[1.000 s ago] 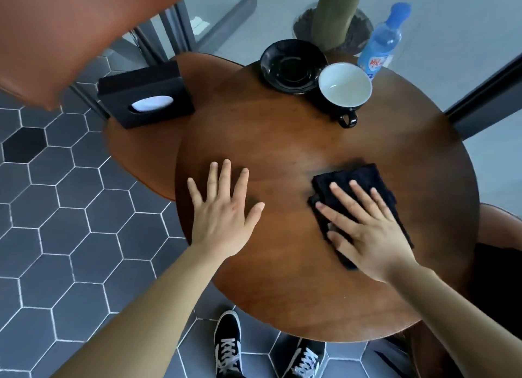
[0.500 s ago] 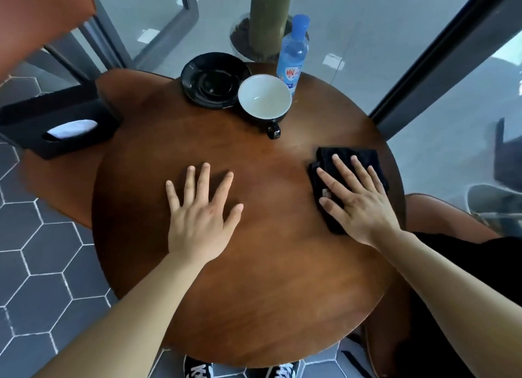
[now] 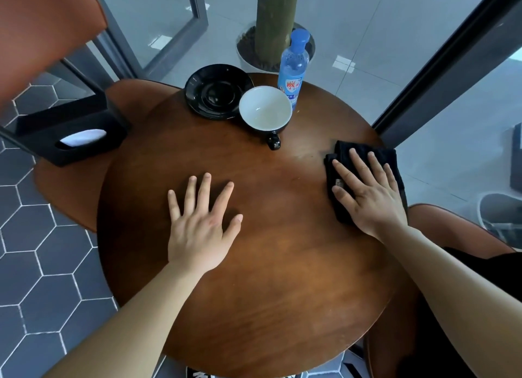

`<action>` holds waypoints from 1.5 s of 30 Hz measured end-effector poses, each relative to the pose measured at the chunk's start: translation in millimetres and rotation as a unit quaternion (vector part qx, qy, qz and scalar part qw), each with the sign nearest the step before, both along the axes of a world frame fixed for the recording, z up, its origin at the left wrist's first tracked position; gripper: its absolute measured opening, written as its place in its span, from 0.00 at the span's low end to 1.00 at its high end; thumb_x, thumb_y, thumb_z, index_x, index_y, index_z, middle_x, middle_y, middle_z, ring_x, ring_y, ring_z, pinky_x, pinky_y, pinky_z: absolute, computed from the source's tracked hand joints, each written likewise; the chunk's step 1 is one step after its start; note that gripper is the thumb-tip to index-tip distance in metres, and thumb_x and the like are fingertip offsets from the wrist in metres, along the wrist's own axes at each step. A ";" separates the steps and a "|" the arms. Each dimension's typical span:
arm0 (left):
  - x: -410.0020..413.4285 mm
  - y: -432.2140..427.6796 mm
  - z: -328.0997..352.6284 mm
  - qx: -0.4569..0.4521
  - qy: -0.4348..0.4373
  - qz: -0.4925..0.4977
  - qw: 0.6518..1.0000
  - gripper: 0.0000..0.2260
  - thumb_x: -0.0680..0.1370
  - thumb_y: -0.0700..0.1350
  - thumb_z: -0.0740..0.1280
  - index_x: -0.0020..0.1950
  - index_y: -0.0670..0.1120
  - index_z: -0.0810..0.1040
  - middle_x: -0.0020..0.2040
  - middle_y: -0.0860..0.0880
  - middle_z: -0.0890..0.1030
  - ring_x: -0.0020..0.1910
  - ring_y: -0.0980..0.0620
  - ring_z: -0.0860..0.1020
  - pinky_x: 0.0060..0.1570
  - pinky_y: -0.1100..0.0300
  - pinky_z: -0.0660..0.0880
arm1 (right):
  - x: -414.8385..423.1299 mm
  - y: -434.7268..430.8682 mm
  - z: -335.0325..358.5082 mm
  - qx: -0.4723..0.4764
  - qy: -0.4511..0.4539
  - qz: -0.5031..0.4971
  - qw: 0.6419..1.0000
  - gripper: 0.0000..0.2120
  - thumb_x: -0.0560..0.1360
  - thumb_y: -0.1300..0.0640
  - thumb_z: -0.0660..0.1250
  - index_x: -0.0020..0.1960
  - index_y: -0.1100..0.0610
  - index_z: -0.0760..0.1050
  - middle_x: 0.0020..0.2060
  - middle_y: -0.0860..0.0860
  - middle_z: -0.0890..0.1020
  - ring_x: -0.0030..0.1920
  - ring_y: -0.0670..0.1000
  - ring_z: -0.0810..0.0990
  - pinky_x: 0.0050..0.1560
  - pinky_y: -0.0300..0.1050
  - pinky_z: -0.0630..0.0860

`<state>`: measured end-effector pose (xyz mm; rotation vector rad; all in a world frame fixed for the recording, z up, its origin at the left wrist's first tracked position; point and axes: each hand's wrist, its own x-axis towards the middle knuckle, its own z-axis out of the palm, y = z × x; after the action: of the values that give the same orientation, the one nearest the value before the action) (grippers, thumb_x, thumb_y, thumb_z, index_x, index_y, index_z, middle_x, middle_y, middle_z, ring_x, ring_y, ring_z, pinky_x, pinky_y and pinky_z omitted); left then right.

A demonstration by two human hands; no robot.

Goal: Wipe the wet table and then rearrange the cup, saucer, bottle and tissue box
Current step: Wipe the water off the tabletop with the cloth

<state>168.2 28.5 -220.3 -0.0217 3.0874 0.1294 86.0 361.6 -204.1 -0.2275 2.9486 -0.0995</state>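
Hands both lie flat, fingers straight: left hand (image 3: 197,225) on bare wood mid-table, right hand (image 3: 367,191) pressing a black cloth (image 3: 340,208) near the right edge of the table (image 3: 268,293), covering most of it. At the far rim the saucer (image 3: 217,91), cup (image 3: 265,107) and bottle (image 3: 292,64) crowd together, the cup hiding the bottle's base. Off the table, the tissue box (image 3: 65,126) sits on a chair seat (image 3: 70,191), left. Wetness is hard to make out; bare wood runs toward the cut-off near edge

Black saucer (image 3: 217,91), cup (image 3: 265,107), bottle (image 3: 292,66) cluster at far edge of table (image 3: 268,278); wetness unclear.
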 end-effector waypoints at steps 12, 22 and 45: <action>-1.5 1.3 -0.1 -0.022 -0.013 -0.006 1.000 0.30 0.80 0.65 0.46 0.81 0.56 0.56 0.82 0.40 0.57 0.81 0.37 0.53 0.75 0.30 0.51 | -4.9 15.1 -2.1 -0.005 0.014 0.050 0.999 0.27 0.81 0.31 0.40 0.79 0.33 0.47 0.81 0.40 0.45 0.81 0.50 0.39 0.80 0.55 0.40; -16.1 82.7 18.3 0.048 -0.018 -0.061 0.997 0.32 0.79 0.63 0.49 0.80 0.52 0.58 0.81 0.41 0.60 0.80 0.39 0.56 0.75 0.31 0.56 | -5.4 16.4 2.6 -0.024 0.011 0.064 0.998 0.33 0.80 0.30 0.42 0.81 0.39 0.41 0.82 0.43 0.45 0.81 0.51 0.38 0.80 0.55 0.37; -23.5 121.7 6.1 0.028 -0.016 -0.075 0.997 0.31 0.80 0.65 0.46 0.82 0.53 0.52 0.83 0.42 0.52 0.82 0.40 0.48 0.75 0.29 0.45 | 24.1 21.1 2.9 -0.041 0.005 0.059 0.997 0.36 0.79 0.29 0.42 0.82 0.45 0.47 0.82 0.45 0.46 0.81 0.52 0.38 0.80 0.55 0.37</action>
<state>144.7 150.3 -214.2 0.2061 3.0372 0.2055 110.1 382.6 -201.2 -0.4141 2.9350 -0.2031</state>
